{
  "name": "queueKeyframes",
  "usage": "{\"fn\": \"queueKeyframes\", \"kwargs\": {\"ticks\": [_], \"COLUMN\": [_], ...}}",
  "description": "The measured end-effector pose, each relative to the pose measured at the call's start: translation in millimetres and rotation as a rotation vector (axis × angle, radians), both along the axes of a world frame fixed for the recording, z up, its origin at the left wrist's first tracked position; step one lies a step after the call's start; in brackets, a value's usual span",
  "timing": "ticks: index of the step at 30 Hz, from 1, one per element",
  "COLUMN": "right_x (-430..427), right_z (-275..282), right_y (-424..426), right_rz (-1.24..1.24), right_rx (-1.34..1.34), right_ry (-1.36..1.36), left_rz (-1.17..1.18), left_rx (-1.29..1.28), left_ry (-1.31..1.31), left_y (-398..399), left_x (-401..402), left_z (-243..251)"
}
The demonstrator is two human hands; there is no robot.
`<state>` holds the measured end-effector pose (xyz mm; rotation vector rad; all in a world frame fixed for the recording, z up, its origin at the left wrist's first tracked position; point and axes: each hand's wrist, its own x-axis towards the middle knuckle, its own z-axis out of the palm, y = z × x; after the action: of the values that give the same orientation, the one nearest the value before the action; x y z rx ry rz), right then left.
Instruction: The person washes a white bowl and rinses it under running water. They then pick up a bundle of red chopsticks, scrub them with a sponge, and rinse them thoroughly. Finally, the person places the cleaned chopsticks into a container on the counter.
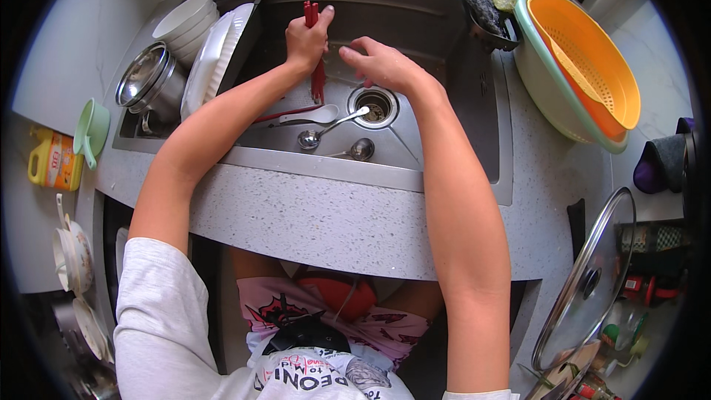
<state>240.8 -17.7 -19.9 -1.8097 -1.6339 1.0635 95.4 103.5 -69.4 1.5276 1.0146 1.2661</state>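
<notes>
My left hand [304, 43] is closed around a bundle of red chopsticks [318, 82], held roughly upright over the stainless steel sink [466, 100]. To its right, my right hand [386, 65] is empty, wet-looking, with thumb and fingers apart. Below the hands lies the round sink drain [379, 108]. On the sink floor are a white soup spoon [318, 114], a metal spoon [309, 139] whose handle reaches the drain, and a second metal spoon [362, 149]. Another red chopstick [283, 114] lies beside the white spoon, partly hidden by my left forearm.
Stacked white bowls [189, 19], white plates [216, 55] and steel pots [150, 80] stand left. A caddy [502, 41] with scrubbers sits at the back right, beside an orange colander [605, 61] in a pale green basin [547, 94]. A glass lid [589, 266] leans at right.
</notes>
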Motion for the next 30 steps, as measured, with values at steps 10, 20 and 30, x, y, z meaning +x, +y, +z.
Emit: {"fn": "queueKeyframes", "kwargs": {"ticks": [10, 20, 30], "right_x": [5, 22, 19], "right_z": [2, -5, 16], "right_y": [3, 8, -10], "right_rz": [0.033, -0.258, -0.3], "right_rx": [0.195, 0.009, -0.173], "right_ry": [0.125, -0.159, -0.169], "left_rz": [-0.615, -0.457, -0.372], "left_rx": [-0.251, -0.156, 0.159], "left_ry": [-0.497, 0.083, 2.124], "left_y": [-50, 2, 2], "left_x": [29, 4, -26], "left_z": [71, 37, -8]}}
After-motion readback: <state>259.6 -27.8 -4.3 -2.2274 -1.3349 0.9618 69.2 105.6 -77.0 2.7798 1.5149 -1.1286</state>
